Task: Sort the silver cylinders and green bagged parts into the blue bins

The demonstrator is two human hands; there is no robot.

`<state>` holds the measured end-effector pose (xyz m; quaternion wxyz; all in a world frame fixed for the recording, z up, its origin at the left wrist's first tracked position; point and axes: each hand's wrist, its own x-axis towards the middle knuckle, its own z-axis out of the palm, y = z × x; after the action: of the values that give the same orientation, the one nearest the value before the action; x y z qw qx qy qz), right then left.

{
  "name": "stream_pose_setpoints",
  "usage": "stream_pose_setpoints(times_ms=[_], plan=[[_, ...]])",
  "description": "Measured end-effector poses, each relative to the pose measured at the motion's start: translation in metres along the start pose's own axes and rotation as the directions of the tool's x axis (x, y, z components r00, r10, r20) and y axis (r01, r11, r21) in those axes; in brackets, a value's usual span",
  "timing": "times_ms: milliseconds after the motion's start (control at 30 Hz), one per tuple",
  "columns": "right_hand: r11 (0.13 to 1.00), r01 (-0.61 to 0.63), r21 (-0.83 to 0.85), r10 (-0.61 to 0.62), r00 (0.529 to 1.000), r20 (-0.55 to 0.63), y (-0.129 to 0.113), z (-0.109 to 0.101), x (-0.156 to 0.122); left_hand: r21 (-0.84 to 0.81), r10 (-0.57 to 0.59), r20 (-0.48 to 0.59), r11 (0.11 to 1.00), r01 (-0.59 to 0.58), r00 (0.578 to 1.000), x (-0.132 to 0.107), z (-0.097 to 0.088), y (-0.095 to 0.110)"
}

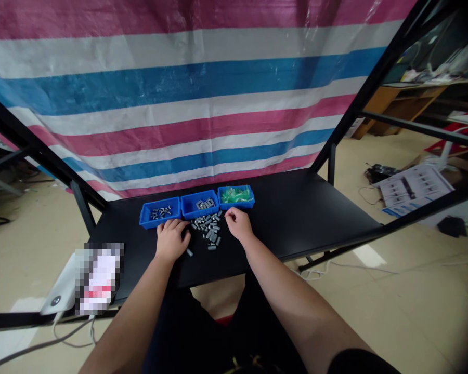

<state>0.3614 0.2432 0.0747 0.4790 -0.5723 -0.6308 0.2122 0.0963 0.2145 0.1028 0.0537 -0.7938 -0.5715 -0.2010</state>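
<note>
My left hand (171,238) rests on the black table just in front of the left blue bin, fingers loosely spread and nothing seen in them. Beside its thumb lies a single grey cylindrical piece (189,252). A loose pile of small grey metal-looking pieces (210,228) spreads between my hands. At the right of that pile, my right hand (238,224) has its fingers curled into a pinch; whatever they hold is hidden. It is close to the front of the right blue bin (236,205), which contains green pieces (236,195).
The left blue bin (159,223) holds small dark and shiny parts; the middle blue bin (199,212) holds grey pieces. A white device (64,285) with cables lies at the table's left corner, beside a blurred-out object (101,280). Black frame posts and a striped sheet (203,104) enclose the table (304,213).
</note>
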Motion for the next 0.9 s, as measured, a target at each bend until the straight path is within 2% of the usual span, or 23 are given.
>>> stream_pose_setpoints(times_ms=[133,333,433,500,600,667,733,800,900], plan=[[1.000,-0.003,-0.005,0.003,1.000,0.006,-0.001,-0.001,0.000,-0.036,-0.054,0.004,0.998,0.054,0.999,-0.002,0.001,-0.005],[1.000,0.000,-0.006,0.000,1.000,0.001,-0.002,-0.001,0.000,-0.075,-0.001,-0.037,0.997,-0.002,0.999,-0.003,0.004,-0.007],[1.000,0.001,-0.002,-0.001,1.000,0.003,0.000,0.000,0.000,-0.092,0.005,-0.079,0.996,-0.012,0.997,-0.002,0.003,-0.009],[1.000,0.005,-0.007,-0.005,1.000,0.001,0.001,0.000,0.000,-0.121,0.012,-0.144,0.992,-0.029,0.990,-0.002,0.000,-0.013],[1.000,-0.001,-0.010,0.001,1.000,0.001,0.001,0.000,0.000,-0.146,-0.066,-0.315,0.989,0.020,0.947,0.001,-0.005,-0.025],[1.000,-0.004,-0.008,0.004,1.000,0.004,0.001,0.000,0.000,-0.138,-0.186,-0.424,0.981,0.139,0.886,0.003,-0.007,-0.034],[1.000,0.002,-0.010,-0.002,1.000,0.005,0.001,0.000,0.000,-0.133,-0.278,-0.467,0.961,0.244,0.840,0.005,-0.007,-0.040],[1.000,0.008,-0.015,-0.008,1.000,0.002,0.001,0.000,0.000,-0.128,-0.304,-0.453,0.952,0.277,0.838,0.005,-0.006,-0.042],[1.000,0.008,-0.020,-0.008,1.000,-0.001,0.001,0.000,0.000,-0.126,-0.277,-0.425,0.961,0.246,0.862,0.002,-0.006,-0.038]])
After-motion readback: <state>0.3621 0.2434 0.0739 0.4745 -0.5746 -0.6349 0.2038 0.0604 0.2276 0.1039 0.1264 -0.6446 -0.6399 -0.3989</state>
